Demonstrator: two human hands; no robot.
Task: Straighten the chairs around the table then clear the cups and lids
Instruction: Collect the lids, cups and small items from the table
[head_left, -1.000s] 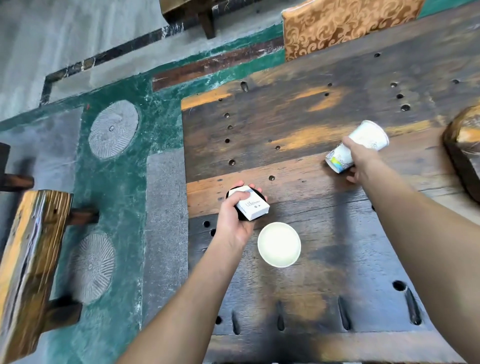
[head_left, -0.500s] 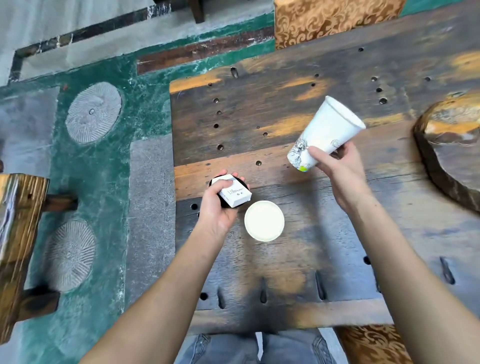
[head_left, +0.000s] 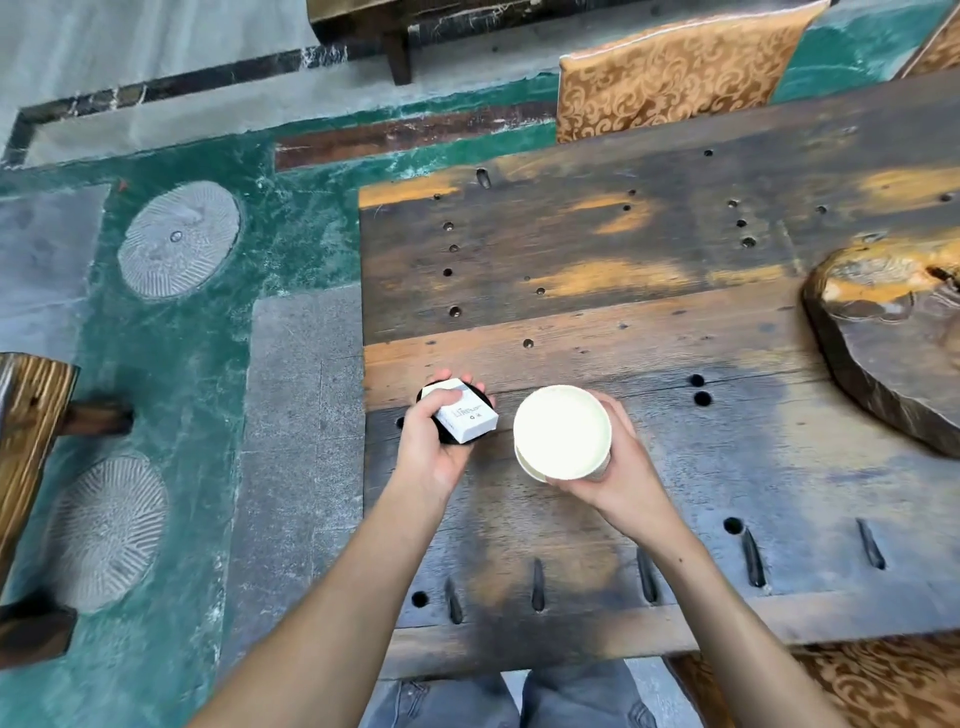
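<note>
My left hand (head_left: 428, 449) is closed around a small white box (head_left: 465, 418) and a black lid (head_left: 482, 399) beneath it, just above the wooden table (head_left: 623, 260) near its left edge. My right hand (head_left: 618, 467) grips a white paper cup (head_left: 561, 431) upright, mouth facing up, right beside the box. The rim of a second white cup (head_left: 525, 464) peeks out under it, so the held cup sits in or directly over that one. A gold-patterned chair back (head_left: 675, 67) stands at the table's far side.
A thick dark wooden slab (head_left: 893, 353) lies on the table at the right. Another gold-patterned chair seat (head_left: 857, 686) shows at the bottom right by my legs. A wooden bench (head_left: 26, 441) stands on the green floor to the left.
My right hand lifted the paper cup from its side at the far right, turned it upright and brought it left onto the cup standing by my left hand. The left hand kept its hold.
</note>
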